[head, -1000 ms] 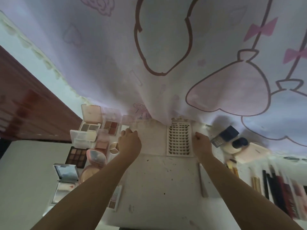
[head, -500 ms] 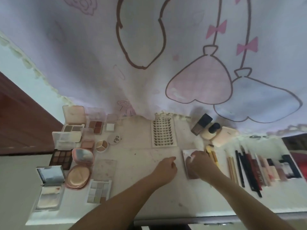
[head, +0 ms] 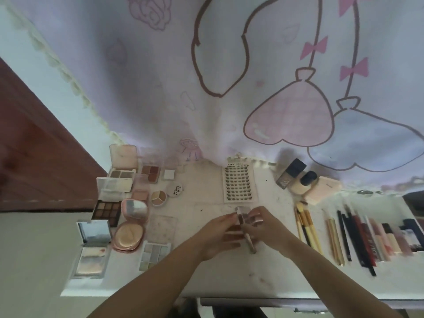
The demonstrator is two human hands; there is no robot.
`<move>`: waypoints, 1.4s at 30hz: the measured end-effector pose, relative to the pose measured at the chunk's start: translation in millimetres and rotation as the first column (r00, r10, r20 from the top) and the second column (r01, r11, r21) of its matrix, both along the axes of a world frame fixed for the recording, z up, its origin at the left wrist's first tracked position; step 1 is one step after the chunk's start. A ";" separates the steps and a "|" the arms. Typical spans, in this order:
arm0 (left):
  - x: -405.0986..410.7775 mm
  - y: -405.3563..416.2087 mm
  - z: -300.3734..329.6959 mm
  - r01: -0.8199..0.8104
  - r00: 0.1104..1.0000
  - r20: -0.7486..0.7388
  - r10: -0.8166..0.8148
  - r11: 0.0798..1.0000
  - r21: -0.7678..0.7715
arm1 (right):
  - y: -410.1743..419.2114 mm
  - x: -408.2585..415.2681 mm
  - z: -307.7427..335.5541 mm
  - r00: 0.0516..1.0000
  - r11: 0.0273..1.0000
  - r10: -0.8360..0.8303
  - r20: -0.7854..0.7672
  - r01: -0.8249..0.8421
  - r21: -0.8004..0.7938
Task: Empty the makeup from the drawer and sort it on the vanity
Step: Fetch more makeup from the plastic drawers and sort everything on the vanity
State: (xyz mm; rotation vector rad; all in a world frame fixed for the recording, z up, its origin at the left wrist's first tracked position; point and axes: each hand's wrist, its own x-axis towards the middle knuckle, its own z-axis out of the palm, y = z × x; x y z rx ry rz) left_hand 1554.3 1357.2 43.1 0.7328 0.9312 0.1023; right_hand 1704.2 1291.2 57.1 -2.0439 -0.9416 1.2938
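Observation:
Over the middle of the white vanity top (head: 220,271), my two hands meet around a small clear flat case (head: 243,215). My left hand (head: 218,236) grips its left side with curled fingers. My right hand (head: 267,226) pinches its right side. A thin edge of the case, seen side-on, runs down towards me between the hands. What the case holds is too blurred to tell.
Open palettes and compacts (head: 132,210) fill the vanity's left part. A lash tray (head: 239,185) lies behind the hands. Foundation bottles (head: 291,174) and a pink compact (head: 322,189) stand back right. Brushes (head: 307,228), pencils and lip tubes (head: 367,235) line the right side. A printed curtain (head: 206,88) hangs behind.
Both hands came back from the curtain's foot towards the vanity's middle. The right hand picked up the flat case beside the lash tray, and the left hand has joined it on the case.

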 end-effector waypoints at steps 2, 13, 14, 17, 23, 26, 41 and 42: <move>-18.5 0.0 4.8 -0.012 0.995 0.099 0.019 0.997 -0.073 | 7.7 -17.0 14.6 0.997 0.999 0.007 -0.081 -0.005 0.031; -97.8 2.2 29.2 0.011 0.977 0.210 0.026 0.984 -0.176 | 32.9 -62.5 53.7 0.950 0.972 0.214 0.226 -0.231 0.051; -104.1 4.5 32.0 0.052 0.974 0.228 -0.012 0.984 -0.171 | 33.8 -64.8 56.3 0.971 0.977 0.199 0.132 -0.208 0.056; -118.6 11.2 38.7 0.030 0.958 0.286 0.024 0.982 -0.184 | 32.7 -75.6 57.0 0.981 0.997 0.043 -0.187 -0.031 0.064; -135.6 16.0 39.8 -0.189 0.922 0.344 0.176 0.982 0.006 | 23.1 -93.4 49.9 0.784 0.948 -0.307 -0.539 0.305 -0.095; -136.3 13.5 38.6 -0.259 0.907 0.358 0.223 0.964 0.057 | 18.4 -100.5 59.2 0.706 0.943 -0.330 -0.626 0.284 -0.175; -101.1 4.6 50.8 -0.137 0.972 0.225 0.065 0.937 0.322 | 28.4 -67.2 89.2 0.828 0.831 0.553 0.093 -0.556 0.006; -97.1 4.7 51.3 -0.137 0.973 0.219 0.067 0.935 0.326 | 30.4 -61.8 87.8 0.828 0.830 0.556 0.066 -0.558 0.008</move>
